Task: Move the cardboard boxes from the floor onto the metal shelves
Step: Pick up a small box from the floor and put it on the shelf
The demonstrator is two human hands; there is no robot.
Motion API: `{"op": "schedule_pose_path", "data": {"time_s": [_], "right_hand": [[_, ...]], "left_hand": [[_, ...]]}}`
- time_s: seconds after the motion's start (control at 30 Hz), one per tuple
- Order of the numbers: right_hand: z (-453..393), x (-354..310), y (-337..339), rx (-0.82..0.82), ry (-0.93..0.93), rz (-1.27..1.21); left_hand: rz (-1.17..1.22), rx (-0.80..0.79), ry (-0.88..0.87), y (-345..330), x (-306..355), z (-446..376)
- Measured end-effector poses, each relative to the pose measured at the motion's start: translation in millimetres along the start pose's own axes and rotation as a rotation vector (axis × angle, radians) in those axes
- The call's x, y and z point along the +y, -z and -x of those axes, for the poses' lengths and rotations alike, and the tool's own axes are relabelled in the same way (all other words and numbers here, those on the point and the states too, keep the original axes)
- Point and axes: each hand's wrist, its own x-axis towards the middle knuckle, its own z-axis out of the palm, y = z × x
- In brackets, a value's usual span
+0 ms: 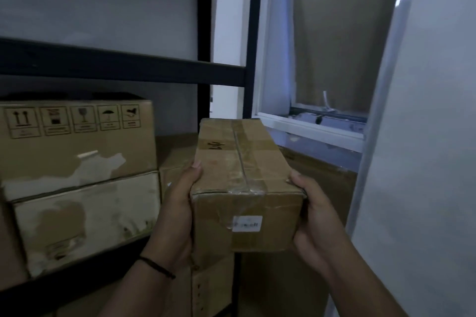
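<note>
I hold a long taped cardboard box (pixel 239 177) with a white label on its near end, raised in front of the black metal shelf unit (pixel 123 69). My left hand (pixel 177 203) grips its left side, thumb on the top edge. My right hand (pixel 314 211) grips its right side. The box's far end points toward the right part of the middle shelf, beside two stacked boxes: one with handling symbols (pixel 74 141) on top of a scuffed one (pixel 85 219).
A smaller box (pixel 175 162) sits on the shelf behind the held one. The black upright post (pixel 251 33) stands just right of the shelf. A white window frame (pixel 311 128) and a large cardboard sheet (pixel 322 188) lie to the right, and a white wall (pixel 425 162) beyond.
</note>
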Motion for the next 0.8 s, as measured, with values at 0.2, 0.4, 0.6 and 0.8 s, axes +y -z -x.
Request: {"op": "schedule_pose_path", "data": {"time_s": [0.2,0.4,0.6,0.8], "right_hand": [[-61,7,-25,-0.069,-0.022,0.000],[-102,13,-38,-0.151,-0.047,0.037],[-142,21,-32,-0.210,-0.107,0.014],[-180,20,-23,-0.293,-0.170,-0.008]], "left_hand": [[-0.097,0.029,-0.111,23,18,-48],[-0.147,0.068,-0.156,38,24,-71],[-0.277,0.171,-0.158,48,20,-91],[-0.403,0.274,-0.243,41,10,-112]]}}
